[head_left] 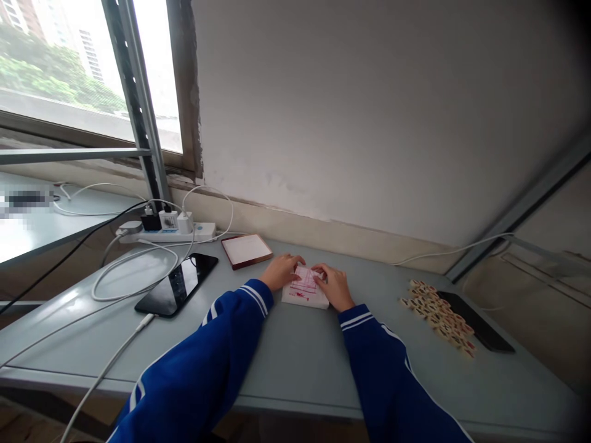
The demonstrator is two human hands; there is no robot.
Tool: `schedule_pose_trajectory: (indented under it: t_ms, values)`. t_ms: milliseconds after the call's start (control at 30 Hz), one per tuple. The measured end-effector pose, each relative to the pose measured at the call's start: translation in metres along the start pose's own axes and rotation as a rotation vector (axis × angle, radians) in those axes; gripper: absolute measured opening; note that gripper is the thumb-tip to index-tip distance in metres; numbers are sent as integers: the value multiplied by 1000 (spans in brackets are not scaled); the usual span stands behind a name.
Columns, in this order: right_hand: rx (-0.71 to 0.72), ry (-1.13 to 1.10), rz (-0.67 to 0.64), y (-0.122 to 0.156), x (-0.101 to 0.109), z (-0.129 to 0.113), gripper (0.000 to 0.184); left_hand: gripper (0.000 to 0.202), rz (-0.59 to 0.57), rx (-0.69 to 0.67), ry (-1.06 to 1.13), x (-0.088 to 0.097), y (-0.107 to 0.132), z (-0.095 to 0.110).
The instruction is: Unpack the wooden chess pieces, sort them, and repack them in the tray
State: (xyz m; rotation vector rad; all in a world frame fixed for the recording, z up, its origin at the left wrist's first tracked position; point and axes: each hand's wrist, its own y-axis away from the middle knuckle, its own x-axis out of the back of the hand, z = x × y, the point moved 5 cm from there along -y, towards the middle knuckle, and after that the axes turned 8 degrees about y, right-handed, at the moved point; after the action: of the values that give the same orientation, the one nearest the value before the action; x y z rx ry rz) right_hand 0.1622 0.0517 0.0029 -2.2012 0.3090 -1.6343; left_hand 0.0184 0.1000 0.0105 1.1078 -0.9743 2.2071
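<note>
A small white box with red print on its near part lies on the desk in front of me. On its upper side is a sheet of paper with pink grid lines. My left hand curls its fingers and thumb at the paper's left and far side. At the paper's right edge, my right hand has its thumb and fingers bent onto it. Both hands rest close over the box, and their fingertips are small in view. Behind my left hand sits a shallow box lid with a dark red rim and pale inside.
Several Chinese chess pieces lie spread at the right beside a dark flat object. To the left are a black tablet, a looped white cable and a power strip with chargers. The wall rises behind the desk.
</note>
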Motion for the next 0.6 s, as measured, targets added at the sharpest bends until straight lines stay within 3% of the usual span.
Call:
schedule_pose_trajectory:
  t_ms: [233, 367, 600]
  values:
    - [70, -97, -6, -2, -5, -1, 28, 38, 29, -22, -110, -2, 1, 0]
    - [87, -154, -1, -3, -10, 1, 31, 26, -12, -43, -116, 1, 2, 5]
    - [97, -201, -19, -5, -13, 3, 31, 31, -73, -56, -191, 0, 2, 9]
